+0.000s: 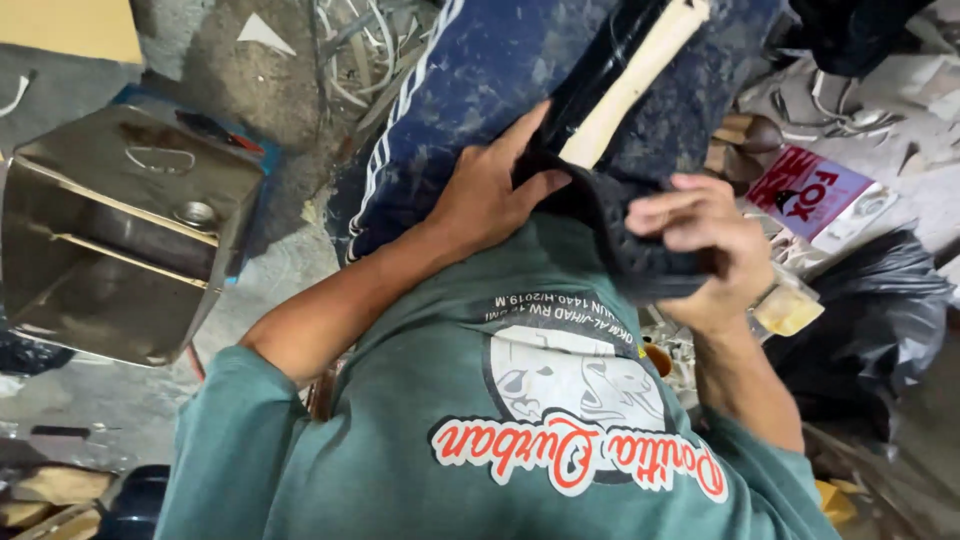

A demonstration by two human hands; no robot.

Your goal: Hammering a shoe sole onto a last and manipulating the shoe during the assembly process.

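Head view: my left hand (490, 190) presses a long cream wooden strip (635, 75) on my lap, fingers flat; my right hand (700, 235) pinches a dark woven cloth (620, 235) between both hands. I judge the cloth may slip if the pinch loosens.

I counted two bare hands, a left hand (490, 195) and a right hand (700, 240), one dark knitted cloth (620, 235), one pale wooden stick (635, 80), one shiny square metal can (120, 230), one black plastic bag (870, 310), and one red printed packet (805, 190).
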